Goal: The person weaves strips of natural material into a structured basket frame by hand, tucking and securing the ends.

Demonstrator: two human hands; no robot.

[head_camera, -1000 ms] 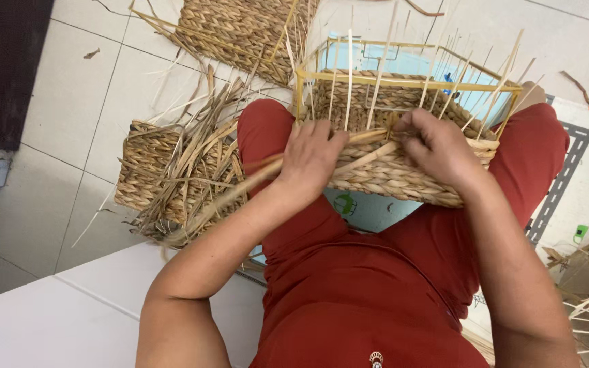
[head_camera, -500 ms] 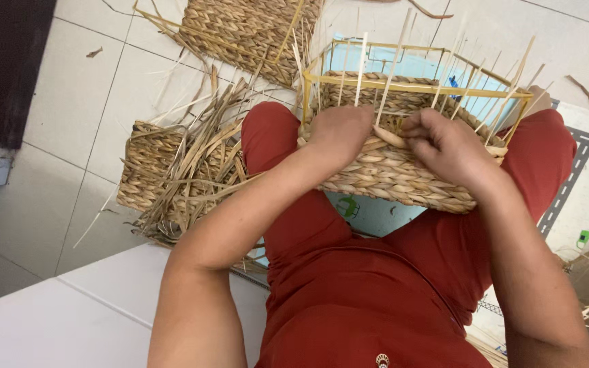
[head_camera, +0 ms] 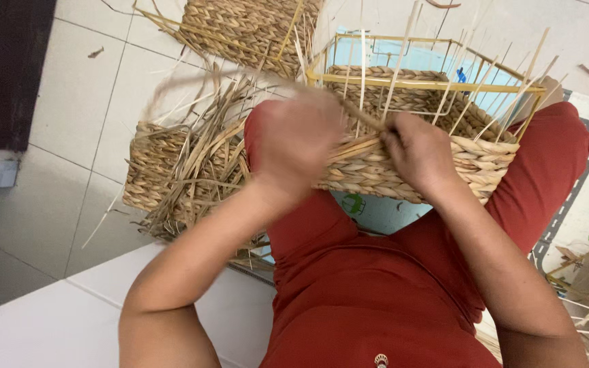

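Two hands work a half-woven basket [head_camera: 410,163] resting on the lap — the left hand [head_camera: 294,140], blurred, fingers closed on a straw strand [head_camera: 359,116]; the right hand [head_camera: 420,153] grips the woven wall. Loose straw [head_camera: 199,170] lies on the floor.

A half-woven basket [head_camera: 410,146] is resting on the person's lap; loose straw [head_camera: 192,163] is lying left of it, a woven mat [head_camera: 247,27] behind.
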